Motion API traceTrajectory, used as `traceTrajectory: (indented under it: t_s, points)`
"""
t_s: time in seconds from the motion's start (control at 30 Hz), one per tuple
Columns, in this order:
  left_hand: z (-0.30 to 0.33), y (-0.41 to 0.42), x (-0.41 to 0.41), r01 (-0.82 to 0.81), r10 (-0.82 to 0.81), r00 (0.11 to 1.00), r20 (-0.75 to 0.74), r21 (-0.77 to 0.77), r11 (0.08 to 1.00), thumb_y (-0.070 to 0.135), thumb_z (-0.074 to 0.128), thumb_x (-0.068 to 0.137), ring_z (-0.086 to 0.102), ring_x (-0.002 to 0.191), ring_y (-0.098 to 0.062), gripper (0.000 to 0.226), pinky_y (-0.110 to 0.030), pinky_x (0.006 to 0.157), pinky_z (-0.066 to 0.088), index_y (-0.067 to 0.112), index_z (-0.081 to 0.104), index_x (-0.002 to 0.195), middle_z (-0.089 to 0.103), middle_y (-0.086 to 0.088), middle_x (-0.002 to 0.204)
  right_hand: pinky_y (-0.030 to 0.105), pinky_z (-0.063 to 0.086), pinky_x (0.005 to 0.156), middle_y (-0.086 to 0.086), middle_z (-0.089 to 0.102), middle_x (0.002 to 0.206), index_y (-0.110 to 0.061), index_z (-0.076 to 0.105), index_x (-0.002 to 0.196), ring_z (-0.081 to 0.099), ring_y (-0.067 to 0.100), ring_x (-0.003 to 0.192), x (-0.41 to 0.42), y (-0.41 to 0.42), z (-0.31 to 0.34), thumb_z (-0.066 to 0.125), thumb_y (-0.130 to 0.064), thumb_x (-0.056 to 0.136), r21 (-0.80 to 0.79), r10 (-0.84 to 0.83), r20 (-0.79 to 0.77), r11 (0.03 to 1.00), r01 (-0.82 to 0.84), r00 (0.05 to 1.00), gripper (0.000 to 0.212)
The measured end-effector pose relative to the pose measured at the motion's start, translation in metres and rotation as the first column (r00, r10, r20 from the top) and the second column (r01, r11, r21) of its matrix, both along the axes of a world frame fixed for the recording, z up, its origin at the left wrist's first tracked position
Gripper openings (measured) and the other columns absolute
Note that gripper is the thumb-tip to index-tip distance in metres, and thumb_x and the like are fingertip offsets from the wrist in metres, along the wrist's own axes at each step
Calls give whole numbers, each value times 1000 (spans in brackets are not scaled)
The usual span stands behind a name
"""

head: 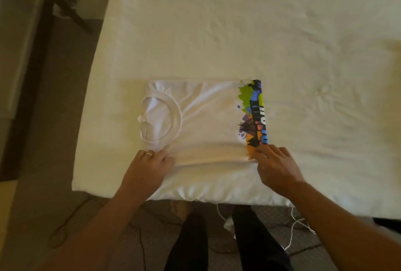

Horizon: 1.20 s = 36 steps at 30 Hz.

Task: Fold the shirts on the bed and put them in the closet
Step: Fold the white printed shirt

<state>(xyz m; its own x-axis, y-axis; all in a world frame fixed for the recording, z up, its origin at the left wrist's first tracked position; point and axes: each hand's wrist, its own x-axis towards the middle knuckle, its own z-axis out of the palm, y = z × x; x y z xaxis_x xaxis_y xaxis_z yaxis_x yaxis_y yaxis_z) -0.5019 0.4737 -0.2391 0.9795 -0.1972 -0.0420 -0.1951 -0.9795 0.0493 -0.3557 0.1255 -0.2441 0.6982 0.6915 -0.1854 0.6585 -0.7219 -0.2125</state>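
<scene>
— Where does your shirt (pixel 204 118) lie?
— Folded on the bed (pixel 282 31), toward six o'clock. Your left hand (pixel 147 167) curls onto its near edge at seven o'clock; your right hand (pixel 275 165) rests its fingers at the five o'clock corner.
— Risk?
— Lift unevenly and the folds may slip open — your grip looks shallow.

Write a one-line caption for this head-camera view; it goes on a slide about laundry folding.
Both hands, left hand and right hand, at the near edge of a folded white graphic T-shirt on a white bed.
</scene>
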Motion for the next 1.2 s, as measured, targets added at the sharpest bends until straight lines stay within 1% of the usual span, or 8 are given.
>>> traceTrajectory:
  t_s: [0.2, 0.37, 0.5, 0.73, 0.87, 0.93, 1.07, 1.2]
  points:
    - [19, -8, 40, -167, 159, 982, -102, -81, 983, 32, 51, 82, 57, 60, -31, 27, -39, 65, 43, 11, 65, 70, 60, -7, 71, 42, 46, 72, 6, 65, 88, -10, 70, 73, 58, 33, 80, 18, 28, 12, 51, -33, 82, 113, -75, 81, 991, 66, 994, 31]
    - [8, -23, 99, -331, 330, 944, -25, -105, 938, 44, 50, 89, 62, 105, -37, 51, -47, 85, 47, 12, 63, 126, 64, -13, 124, 46, 44, 88, 11, 59, 131, -13, 66, 114, 57, 36, 113, 55, 87, 6, 46, -41, 91, 115, -151, 100, 984, 140, 983, 42]
    - [-19, -23, 133, -472, 465, 880, -99, -69, 879, 60, 36, 94, 35, 145, -43, 74, -58, 109, 34, 18, 37, 155, 33, -18, 161, 52, 23, 115, 8, 10, 168, -24, 26, 157, 16, 32, 152, 75, 113, -11, 33, -55, 102, -74, -173, -34, 983, 170, 984, 64]
    - [-50, -10, 137, -575, 562, 792, -237, 17, 818, 67, 29, 92, 20, 153, -40, 78, -56, 122, 16, 26, 28, 159, 17, -16, 168, 50, 12, 120, -1, -5, 170, -38, 10, 160, -3, 24, 156, 102, 77, -46, 24, -68, 99, -142, -191, -114, 974, 174, 975, 69]
    - [-38, -11, 129, -604, 605, 797, -6, -62, 795, 53, 44, 94, 39, 142, -45, 68, -57, 114, 32, 15, 46, 150, 42, -23, 154, 48, 20, 115, 2, 11, 168, -29, 29, 156, 12, 27, 152, 106, 78, -31, 43, -54, 99, 9, -255, -139, 966, 258, 957, 63]
    - [-26, -14, 122, -784, 786, 618, 20, -66, 617, 47, 50, 92, 42, 136, -43, 67, -52, 109, 35, 14, 42, 149, 45, -21, 149, 46, 29, 107, 6, 30, 159, -23, 38, 150, 29, 31, 141, 105, 75, -19, 52, -43, 96, 71, -410, -130, 904, 421, 903, 60]
    - [-4, -16, 121, -986, 941, 18, -339, -163, -40, 46, 57, 88, 40, 133, -41, 66, -52, 106, 38, 10, 41, 141, 40, -21, 143, 38, 38, 89, 10, 49, 134, -16, 47, 139, 48, 32, 120, 103, 64, -2, 54, -32, 95, 27, -683, -364, 672, 740, 633, 48]
    - [4, -3, 123, -895, 828, -82, -555, -324, -306, 51, 68, 84, 53, 125, -37, 77, -39, 96, 45, 6, 44, 141, 52, -17, 140, 29, 34, 74, 5, 57, 110, -14, 53, 129, 49, 25, 92, 104, 63, 3, 56, -29, 94, -73, -756, -547, 470, 880, 358, 38]
